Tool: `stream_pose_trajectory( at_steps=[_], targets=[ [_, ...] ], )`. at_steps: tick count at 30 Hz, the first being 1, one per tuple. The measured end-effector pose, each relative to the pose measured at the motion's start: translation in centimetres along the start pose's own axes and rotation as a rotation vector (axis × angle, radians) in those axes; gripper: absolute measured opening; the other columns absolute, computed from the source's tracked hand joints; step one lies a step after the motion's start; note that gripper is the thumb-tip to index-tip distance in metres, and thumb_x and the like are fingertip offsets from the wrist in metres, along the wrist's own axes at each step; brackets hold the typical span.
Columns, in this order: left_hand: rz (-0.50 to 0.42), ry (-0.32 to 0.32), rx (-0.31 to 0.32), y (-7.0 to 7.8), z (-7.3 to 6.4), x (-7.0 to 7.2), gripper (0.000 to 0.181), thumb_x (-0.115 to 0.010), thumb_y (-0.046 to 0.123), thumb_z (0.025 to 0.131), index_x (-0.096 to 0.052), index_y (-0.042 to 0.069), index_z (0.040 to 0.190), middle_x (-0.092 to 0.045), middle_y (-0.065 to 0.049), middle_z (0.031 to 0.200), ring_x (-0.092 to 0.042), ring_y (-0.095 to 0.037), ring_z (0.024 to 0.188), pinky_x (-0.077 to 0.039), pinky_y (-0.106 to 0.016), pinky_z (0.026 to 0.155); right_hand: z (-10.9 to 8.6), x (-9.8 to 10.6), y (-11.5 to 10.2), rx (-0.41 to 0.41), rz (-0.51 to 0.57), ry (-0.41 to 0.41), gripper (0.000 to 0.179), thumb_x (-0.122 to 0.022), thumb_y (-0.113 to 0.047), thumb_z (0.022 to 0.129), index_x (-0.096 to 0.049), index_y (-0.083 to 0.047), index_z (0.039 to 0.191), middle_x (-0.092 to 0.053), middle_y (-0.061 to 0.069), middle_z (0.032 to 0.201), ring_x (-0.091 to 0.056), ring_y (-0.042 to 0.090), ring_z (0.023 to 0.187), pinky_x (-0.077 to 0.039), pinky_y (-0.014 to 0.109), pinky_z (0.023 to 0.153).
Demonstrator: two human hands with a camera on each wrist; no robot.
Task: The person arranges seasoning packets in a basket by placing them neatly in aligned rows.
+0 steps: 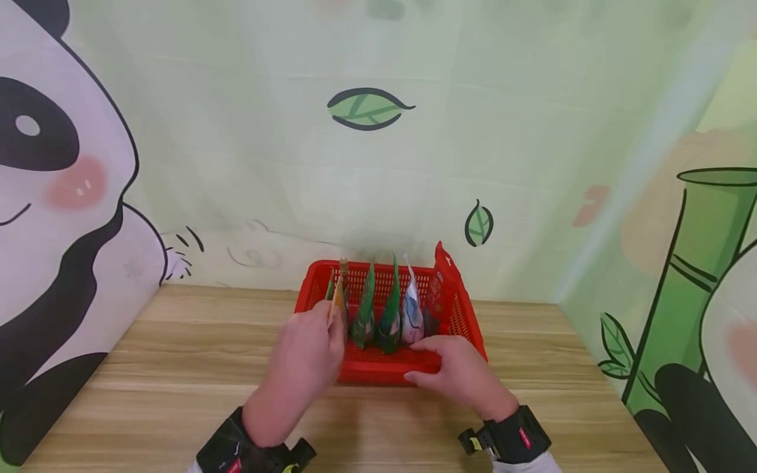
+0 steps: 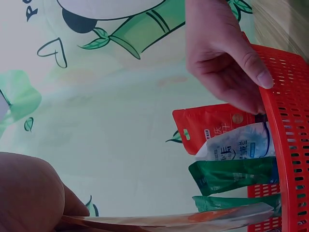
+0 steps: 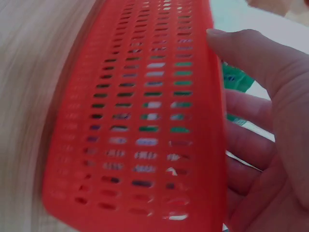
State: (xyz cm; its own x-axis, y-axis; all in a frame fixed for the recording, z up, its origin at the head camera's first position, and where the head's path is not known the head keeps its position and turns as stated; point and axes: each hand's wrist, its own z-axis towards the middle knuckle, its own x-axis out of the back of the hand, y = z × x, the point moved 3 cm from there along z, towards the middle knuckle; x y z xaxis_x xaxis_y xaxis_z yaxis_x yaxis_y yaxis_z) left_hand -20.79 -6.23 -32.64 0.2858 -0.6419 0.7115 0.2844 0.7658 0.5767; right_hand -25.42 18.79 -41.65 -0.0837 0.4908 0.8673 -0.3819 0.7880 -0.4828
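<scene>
A red plastic basket [image 1: 378,376] with slotted walls stands on the table. Inside it several packets stand in a row: green pouches [image 1: 390,322], a white-and-blue pouch [image 1: 412,315] and a red pouch [image 1: 440,289] at the right end. With its fingers my left hand [image 1: 310,345] pinches the top of a pale, orange-marked packet [image 2: 231,215] at the basket's left side. My right hand [image 1: 458,368] grips the front rim, thumb outside and fingers inside, as the right wrist view shows. The lower end of the pinched packet is partly hidden.
A bottle [image 1: 344,269] with a narrow neck stands in the basket's back left corner. The wooden table [image 1: 195,368] extends on both sides of the basket. Behind it hangs a printed backdrop [image 1: 266,164] with pandas, leaves and bamboo.
</scene>
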Motion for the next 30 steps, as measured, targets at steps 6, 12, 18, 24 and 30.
stream_pose_trajectory(
  at_steps=[6,12,18,24,30],
  targets=[
    [0.012,-0.016,0.039,-0.4,0.2,0.3,0.021,-0.061,0.016,0.102,-0.059,0.005,0.084,-0.056,-0.002,0.061,-0.051,-0.012,0.051,-0.048,-0.020,0.049,0.1,-0.5,1.3,-0.071,0.032,-0.060,0.052,-0.084,-0.056,0.077,-0.079,-0.022,0.116,-0.078,-0.010,0.104,-0.065,0.013,0.096,-0.060,0.033,0.082],
    [0.021,-0.011,0.051,-0.8,0.3,0.5,0.021,-0.059,0.015,0.103,-0.061,0.003,0.087,-0.053,-0.003,0.059,-0.049,-0.012,0.048,-0.044,-0.019,0.046,0.1,-0.9,1.1,-0.052,0.062,-0.104,0.039,-0.084,-0.057,0.077,-0.082,-0.027,0.102,-0.075,-0.019,0.086,-0.063,0.010,0.081,-0.056,0.029,0.076],
    [0.061,0.048,0.005,-1.1,0.5,0.7,0.024,-0.056,0.014,0.103,-0.057,0.003,0.081,-0.050,-0.005,0.058,-0.048,-0.015,0.049,-0.039,-0.024,0.045,0.1,-1.1,1.0,-0.050,0.048,-0.089,0.028,-0.087,-0.048,0.078,-0.082,-0.025,0.094,-0.073,-0.019,0.078,-0.062,0.009,0.076,-0.055,0.026,0.071],
    [0.108,0.160,-0.099,-1.6,1.0,1.0,0.029,-0.056,0.007,0.101,-0.051,0.005,0.072,-0.045,-0.005,0.053,-0.046,-0.018,0.048,-0.032,-0.026,0.045,0.2,-1.4,1.2,-0.034,-0.012,-0.050,0.026,-0.089,-0.043,0.077,-0.083,-0.023,0.092,-0.073,-0.018,0.077,-0.061,0.006,0.071,-0.056,0.024,0.071],
    [0.135,0.143,-0.059,-2.5,2.3,1.6,0.032,-0.055,0.010,0.102,-0.047,0.006,0.071,-0.040,-0.004,0.053,-0.043,-0.017,0.047,-0.030,-0.025,0.044,0.3,-1.7,1.4,-0.001,-0.066,-0.014,0.023,-0.090,-0.041,0.077,-0.082,-0.024,0.090,-0.073,-0.019,0.076,-0.060,0.002,0.069,-0.055,0.022,0.071]
  ],
)
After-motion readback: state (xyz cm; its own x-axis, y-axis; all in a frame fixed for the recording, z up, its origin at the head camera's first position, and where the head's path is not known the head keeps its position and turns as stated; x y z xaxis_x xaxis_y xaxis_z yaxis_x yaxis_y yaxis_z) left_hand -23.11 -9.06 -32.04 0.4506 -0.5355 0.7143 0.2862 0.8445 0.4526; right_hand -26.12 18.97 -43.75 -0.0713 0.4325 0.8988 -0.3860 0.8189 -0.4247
